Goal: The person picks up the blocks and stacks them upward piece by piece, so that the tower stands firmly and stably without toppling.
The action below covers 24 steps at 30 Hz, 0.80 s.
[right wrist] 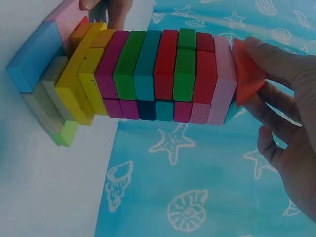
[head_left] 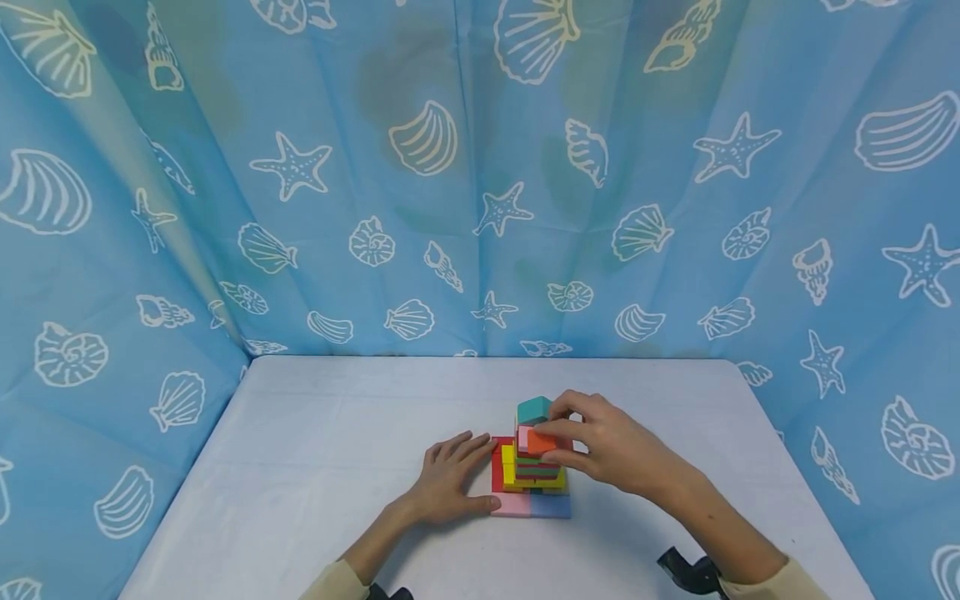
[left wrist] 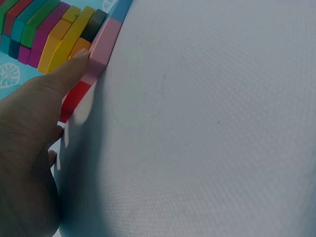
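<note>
A tower of coloured wooden blocks [right wrist: 170, 66] stands on the table, stacked in many layers on a wider base. At its top, my right hand [head_left: 611, 442] pinches an orange block [right wrist: 247, 74] between thumb and fingers; the block touches the pink top layer. A teal block [head_left: 534, 409] sits beside it on the tower, mostly hidden in the right wrist view. My left hand [head_left: 448, 482] rests at the base's left side with fingers spread and fairly straight. Its thumb touches the pink base block [left wrist: 104, 47], and its fingertips reach the red base block [head_left: 497, 471].
A white-covered table [head_left: 337, 433] carries the tower. Blue curtains [head_left: 442, 200] with white shell and starfish prints hang behind and at both sides. A black strap [head_left: 690, 573] shows by the right wrist.
</note>
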Motion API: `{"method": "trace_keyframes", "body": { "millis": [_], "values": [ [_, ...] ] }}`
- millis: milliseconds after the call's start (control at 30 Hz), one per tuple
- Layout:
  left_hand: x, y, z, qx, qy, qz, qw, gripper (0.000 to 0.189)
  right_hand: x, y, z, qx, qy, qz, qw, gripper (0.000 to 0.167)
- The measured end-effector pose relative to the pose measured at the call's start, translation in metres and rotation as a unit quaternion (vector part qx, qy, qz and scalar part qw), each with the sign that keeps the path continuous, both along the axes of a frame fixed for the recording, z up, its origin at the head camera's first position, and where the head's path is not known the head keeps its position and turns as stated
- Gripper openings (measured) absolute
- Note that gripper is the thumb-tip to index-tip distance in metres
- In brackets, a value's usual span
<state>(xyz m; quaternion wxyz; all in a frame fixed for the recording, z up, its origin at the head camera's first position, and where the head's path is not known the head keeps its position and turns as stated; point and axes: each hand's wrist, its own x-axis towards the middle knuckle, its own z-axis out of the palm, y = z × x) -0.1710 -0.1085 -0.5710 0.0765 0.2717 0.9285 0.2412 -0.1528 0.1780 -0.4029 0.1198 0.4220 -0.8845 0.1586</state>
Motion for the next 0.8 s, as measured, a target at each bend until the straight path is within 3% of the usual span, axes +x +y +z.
{"method": "trace_keyframes", "body": {
  "millis": [167,567,800],
  "values": [
    [-0.0011,0.0000,-0.0021,0.004,0.001,0.000,1.0000,0.090,-0.0005,-0.0017,-0.0016,-0.001,0.011,-0.010,0.9999,0.039],
    [-0.0008,-0.0011,-0.0008,0.008,0.002,-0.001,1.0000,0.089,-0.0021,-0.0054,-0.0031,-0.031,-0.024,-0.012,0.9992,0.032],
    [-0.0003,-0.0014,-0.0009,0.010,0.002,-0.004,0.9999,0.089,-0.0037,-0.0088,-0.0049,-0.040,-0.023,-0.006,0.9989,0.034]
  ]
}}
